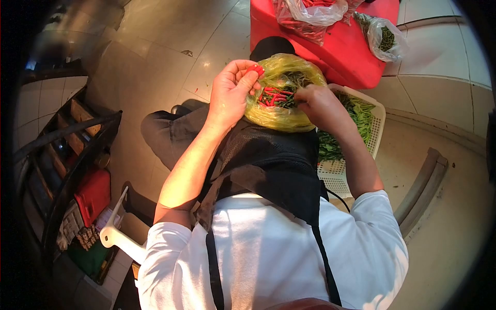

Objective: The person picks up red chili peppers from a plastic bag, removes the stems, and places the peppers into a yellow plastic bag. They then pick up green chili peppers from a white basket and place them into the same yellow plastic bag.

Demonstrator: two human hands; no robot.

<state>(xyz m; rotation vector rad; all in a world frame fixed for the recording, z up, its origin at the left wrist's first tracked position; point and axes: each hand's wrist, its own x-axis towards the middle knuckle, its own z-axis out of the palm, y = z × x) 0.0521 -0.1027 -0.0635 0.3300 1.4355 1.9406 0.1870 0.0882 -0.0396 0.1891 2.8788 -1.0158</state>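
A yellow plastic bag (287,120) lies open on my lap, with red chilies (274,97) and green stems inside. My left hand (235,90) is at the bag's left edge, its thumb and fingers closed on a small bunch of red chilies (256,69). Over the right side of the bag, my right hand (318,103) has its fingers bent inward and pressed together near the green stems; its fingertips are partly hidden, and what they hold cannot be made out.
A white basket (380,121) of green leafy vegetables (360,116) stands at the right. Clear bags of chilies (310,15) and green stems (386,39) rest on a red surface (341,57). Dark metal shelving (67,139) and a white chair arm (121,240) are at the left.
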